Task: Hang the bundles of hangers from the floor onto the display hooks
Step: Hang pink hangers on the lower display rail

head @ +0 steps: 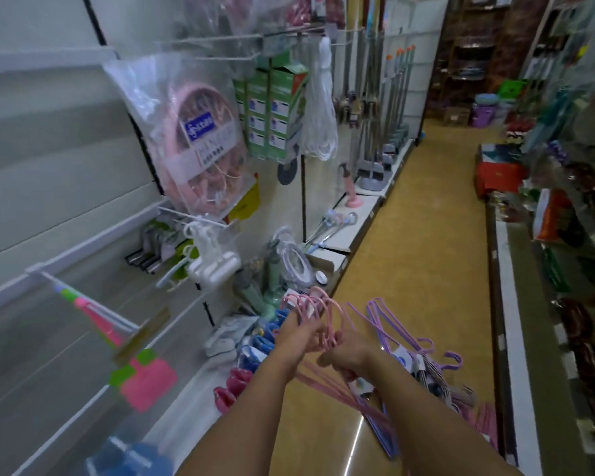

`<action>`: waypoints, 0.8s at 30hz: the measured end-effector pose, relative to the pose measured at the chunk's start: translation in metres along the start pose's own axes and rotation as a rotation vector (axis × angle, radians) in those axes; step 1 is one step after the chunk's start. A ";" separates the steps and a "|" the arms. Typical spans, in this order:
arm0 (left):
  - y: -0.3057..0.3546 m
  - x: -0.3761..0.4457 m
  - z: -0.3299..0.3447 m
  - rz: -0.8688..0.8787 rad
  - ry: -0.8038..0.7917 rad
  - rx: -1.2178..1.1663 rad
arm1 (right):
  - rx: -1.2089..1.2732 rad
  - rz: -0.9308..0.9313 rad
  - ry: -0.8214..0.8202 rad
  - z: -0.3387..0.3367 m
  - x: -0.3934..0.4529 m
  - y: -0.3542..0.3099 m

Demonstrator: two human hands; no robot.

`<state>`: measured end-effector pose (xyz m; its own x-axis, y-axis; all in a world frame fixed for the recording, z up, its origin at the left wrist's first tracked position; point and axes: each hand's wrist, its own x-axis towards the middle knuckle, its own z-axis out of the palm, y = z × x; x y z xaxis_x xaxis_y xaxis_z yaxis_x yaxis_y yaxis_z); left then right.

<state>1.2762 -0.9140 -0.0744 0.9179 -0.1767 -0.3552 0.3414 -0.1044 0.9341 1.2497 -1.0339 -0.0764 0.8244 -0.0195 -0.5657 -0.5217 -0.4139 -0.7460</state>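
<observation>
Low in aisle, nearest camera: left hand (301,333) and right hand (346,352) both hold pink hanger bundle (318,316), fingers curled round hook ends; grip grasping, bundle lifted off floor, not yet hung. Just beyond, on floor (426,235): purple hanger bundle (423,352) and more pink hangers (483,420) waiting (count unclear, blurred). Left, on wall: bare display hook (90,304) near, further hooks (217,39) above carry bagged goods. Judgement: early stage; pickup done, hanging left.
</observation>
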 end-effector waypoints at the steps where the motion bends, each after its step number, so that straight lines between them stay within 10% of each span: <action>1: 0.003 -0.004 -0.003 0.004 -0.030 -0.017 | -0.048 -0.025 -0.042 0.003 0.000 -0.004; 13: -0.012 -0.053 -0.020 -0.093 0.654 -0.012 | -0.674 -0.340 -0.290 0.047 -0.017 -0.033; 18: -0.037 -0.083 -0.037 -0.158 0.940 -0.027 | -1.142 -0.619 -0.116 0.092 -0.044 -0.029; 24: -0.033 -0.147 -0.063 0.014 0.783 0.160 | -0.959 -0.685 -0.146 0.137 -0.062 -0.021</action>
<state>1.1422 -0.8231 -0.0507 0.8175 0.5533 -0.1599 0.3500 -0.2568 0.9009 1.1796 -0.8993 -0.0740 0.8023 0.5500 -0.2321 0.4472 -0.8113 -0.3766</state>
